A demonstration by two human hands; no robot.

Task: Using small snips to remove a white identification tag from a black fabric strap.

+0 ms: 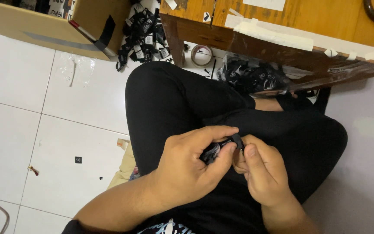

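Fingers of the left hand are curled narrow around a small black piece, the thumb lying along its near side and the forefinger arched over the top; a little to the right, the right hand pinches the same piece at its end, thumb and forefinger closed tight on a small black loop or tab that sticks up between the two hands. Both hands meet just above the lap, over the black trousers of the person sitting with legs folded on the white tiled floor. By the look of the grip, the step in hand is a fitting or fastening one: the left hand steadies the body of the piece while the right works its end. What the piece is exactly cannot be told, since the fingers cover most of it. Any further move would call for a firm left hold and a fine, careful pinch from the right. Far left at the top stands a cardboard box; right of it lies a heap of small black items with white tags, then a roll of tape, and a wooden table at the upper right.
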